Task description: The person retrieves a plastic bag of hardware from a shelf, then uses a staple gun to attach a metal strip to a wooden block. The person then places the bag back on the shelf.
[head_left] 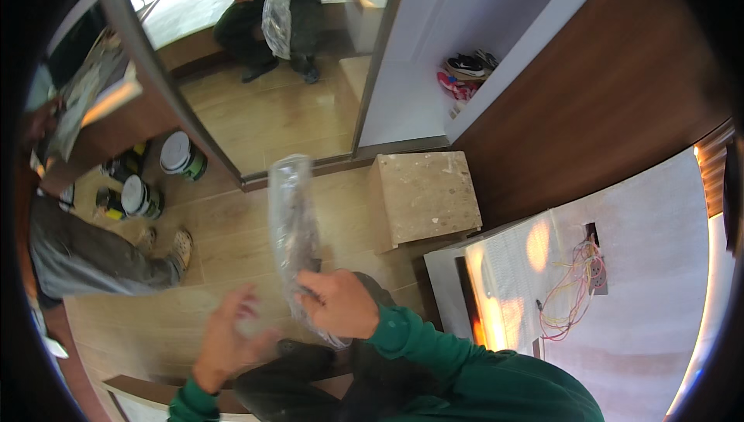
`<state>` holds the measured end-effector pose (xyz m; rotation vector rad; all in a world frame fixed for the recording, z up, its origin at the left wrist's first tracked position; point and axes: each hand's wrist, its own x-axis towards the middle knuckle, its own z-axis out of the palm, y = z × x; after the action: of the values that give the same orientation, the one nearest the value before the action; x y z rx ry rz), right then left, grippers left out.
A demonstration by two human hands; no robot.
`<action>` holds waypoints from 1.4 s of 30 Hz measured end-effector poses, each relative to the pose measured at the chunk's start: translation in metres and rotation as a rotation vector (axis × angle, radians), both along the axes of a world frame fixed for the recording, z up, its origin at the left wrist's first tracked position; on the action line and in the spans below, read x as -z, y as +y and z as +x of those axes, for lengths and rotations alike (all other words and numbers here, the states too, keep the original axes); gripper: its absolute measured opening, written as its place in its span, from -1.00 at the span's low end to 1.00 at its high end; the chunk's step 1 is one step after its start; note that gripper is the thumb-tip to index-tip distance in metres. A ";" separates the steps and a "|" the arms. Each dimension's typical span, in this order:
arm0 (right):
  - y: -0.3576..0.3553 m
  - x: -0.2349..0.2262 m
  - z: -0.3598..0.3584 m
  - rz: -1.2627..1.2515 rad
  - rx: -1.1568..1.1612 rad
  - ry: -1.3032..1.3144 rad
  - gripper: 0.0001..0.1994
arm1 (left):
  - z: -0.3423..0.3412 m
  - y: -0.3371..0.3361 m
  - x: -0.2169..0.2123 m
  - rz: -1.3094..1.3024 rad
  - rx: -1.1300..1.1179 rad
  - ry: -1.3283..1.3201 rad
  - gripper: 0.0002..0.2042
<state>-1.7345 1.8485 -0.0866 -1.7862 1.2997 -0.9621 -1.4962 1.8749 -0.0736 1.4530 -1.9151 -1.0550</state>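
Observation:
My right hand [341, 304] is closed around the lower part of a long, clear plastic bag [293, 209]. The crinkled bag points away from me, above the wooden floor, and a short end of it hangs below my fist. What the bag contains, if anything, I cannot make out. To the left of the bag, my left hand [229, 338] is raised with its fingers apart and nothing in it. That hand is slightly blurred and does not touch the bag. A mirror [287, 112] ahead reflects both hands and the bag.
A paint-spattered wooden box [428, 197] stands ahead to the right. Loose wires [573, 286] spill from a wall socket on the right. Lidded buckets [177, 152] stand at left, near another person's legs [101, 255]. Shoes [467, 69] lie inside the open cabinet.

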 end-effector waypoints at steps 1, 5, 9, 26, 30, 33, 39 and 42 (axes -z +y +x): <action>-0.004 -0.012 -0.011 0.076 0.040 -0.041 -0.90 | -0.032 -0.009 -0.016 0.008 0.046 0.030 -0.37; -0.012 -0.082 -0.070 0.115 0.153 -0.100 -0.86 | -0.147 -0.059 -0.074 0.143 0.194 -0.007 -0.37; -0.010 -0.160 -0.141 0.094 0.203 -0.087 -0.86 | -0.214 -0.070 -0.141 0.294 0.190 0.041 -0.53; -0.199 -0.371 -0.474 -0.703 1.060 0.027 -0.75 | -0.494 -0.349 -0.132 0.089 0.143 0.066 -0.76; -0.304 -0.443 -0.555 -1.017 0.914 0.645 -0.73 | -0.551 -0.470 -0.034 0.005 0.110 -0.010 -0.78; -0.332 -0.468 -0.598 -1.101 0.894 0.998 -0.72 | -0.569 -0.548 0.050 -0.110 0.213 -0.235 -0.78; -0.322 -0.432 -0.616 -0.843 1.095 1.600 -0.82 | -0.580 -0.656 0.148 -0.183 0.249 -0.302 -0.80; -0.318 -0.429 -0.632 -0.783 0.832 1.894 -0.80 | -0.599 -0.709 0.171 -0.140 0.326 -0.364 -0.83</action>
<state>-2.3662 1.5307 0.3428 -2.8573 3.2544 0.4398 -2.0951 1.1657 -0.2443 1.3537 -2.4958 -0.8066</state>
